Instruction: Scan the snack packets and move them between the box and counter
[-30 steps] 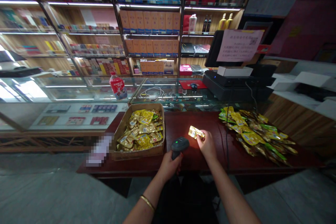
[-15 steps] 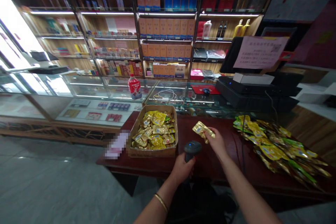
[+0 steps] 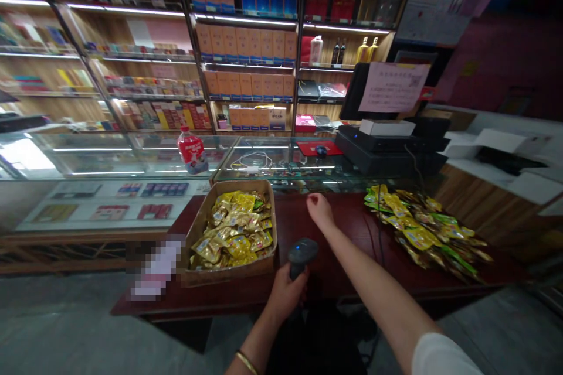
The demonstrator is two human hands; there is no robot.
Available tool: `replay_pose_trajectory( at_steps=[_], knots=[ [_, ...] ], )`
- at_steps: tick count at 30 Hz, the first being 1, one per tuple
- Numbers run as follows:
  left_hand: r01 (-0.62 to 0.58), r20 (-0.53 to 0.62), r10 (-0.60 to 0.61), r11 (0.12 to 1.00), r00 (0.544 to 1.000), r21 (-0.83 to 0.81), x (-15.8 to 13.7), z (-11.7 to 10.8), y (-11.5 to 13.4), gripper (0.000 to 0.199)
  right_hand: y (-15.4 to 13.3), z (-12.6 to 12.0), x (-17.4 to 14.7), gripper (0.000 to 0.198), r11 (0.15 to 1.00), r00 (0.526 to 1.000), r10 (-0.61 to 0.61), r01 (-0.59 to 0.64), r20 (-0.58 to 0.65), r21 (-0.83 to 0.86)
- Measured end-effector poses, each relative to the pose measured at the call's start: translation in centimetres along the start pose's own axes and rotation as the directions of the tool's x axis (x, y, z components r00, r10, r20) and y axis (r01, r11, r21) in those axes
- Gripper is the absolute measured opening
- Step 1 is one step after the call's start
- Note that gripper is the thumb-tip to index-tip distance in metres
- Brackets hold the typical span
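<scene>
My left hand (image 3: 287, 296) is wrapped around the handle of a dark barcode scanner (image 3: 303, 251), held upright over the table's near edge with a small blue light showing on top. My right hand (image 3: 319, 210) reaches over the table, to the right of the cardboard box (image 3: 233, 277) and apart from it. Its fingers are curled in, and no packet shows in them. Gold and yellow snack packets (image 3: 237, 225) fill the box. More of these packets, some with green parts, lie in a loose pile (image 3: 417, 231) right of my right forearm.
The dark red table (image 3: 292, 220) meets a glass display counter (image 3: 277, 167). On the counter are a red-labelled bottle (image 3: 192, 152), a white cable (image 3: 253, 161) and a monitor (image 3: 354, 91) with a paper sheet. A black cord (image 3: 380, 228) crosses the table. Stocked shelves stand behind.
The gold packet that my right hand held is out of its fingers. That hand has moved forward and left, with its fingers curled. My view has turned right; the left hand still grips the scanner.
</scene>
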State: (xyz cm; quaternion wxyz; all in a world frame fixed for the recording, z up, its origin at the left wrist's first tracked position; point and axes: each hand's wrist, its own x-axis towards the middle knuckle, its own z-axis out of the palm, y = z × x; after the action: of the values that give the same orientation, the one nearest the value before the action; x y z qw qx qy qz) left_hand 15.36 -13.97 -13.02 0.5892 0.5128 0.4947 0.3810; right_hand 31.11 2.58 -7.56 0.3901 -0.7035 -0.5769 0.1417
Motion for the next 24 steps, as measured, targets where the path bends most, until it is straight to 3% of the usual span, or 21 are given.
replay_pose_trajectory(
  at_steps=[5,10,13,16,21,24],
  knots=[
    [0.014,0.0,-0.014,1.0,1.0,0.007,0.0,0.0,0.0,0.043,9.9,-6.0,0.6,0.04,0.909,0.952,0.143,-0.235,-0.271,-0.344],
    [0.045,-0.016,-0.044,0.999,0.999,0.011,0.1,0.0,-0.2,0.042,14.4,-7.6,1.8,0.046,0.804,0.948,0.153,-0.283,-0.278,-0.523],
    [0.033,-0.028,-0.033,0.999,0.999,0.008,0.0,0.0,0.0,0.042,14.5,-6.9,1.1,0.046,0.778,0.973,0.109,-0.211,-0.205,-0.592],
    [0.022,-0.027,-0.022,1.0,0.999,0.003,-0.1,0.0,0.3,0.041,12.9,-5.3,-2.0,0.05,0.773,0.996,0.012,-0.063,-0.085,-0.631],
    [0.005,-0.007,-0.005,1.0,1.0,-0.014,-0.4,0.0,0.5,0.041,9.2,-3.3,-9.4,0.052,0.782,0.99,-0.141,0.13,0.03,-0.609],
    [0.0,-0.004,0.0,1.0,1.0,-0.012,-0.5,0.0,0.4,0.042,8.2,-3.6,-11.1,0.039,0.81,0.981,-0.193,0.178,0.032,-0.559]
  ],
)
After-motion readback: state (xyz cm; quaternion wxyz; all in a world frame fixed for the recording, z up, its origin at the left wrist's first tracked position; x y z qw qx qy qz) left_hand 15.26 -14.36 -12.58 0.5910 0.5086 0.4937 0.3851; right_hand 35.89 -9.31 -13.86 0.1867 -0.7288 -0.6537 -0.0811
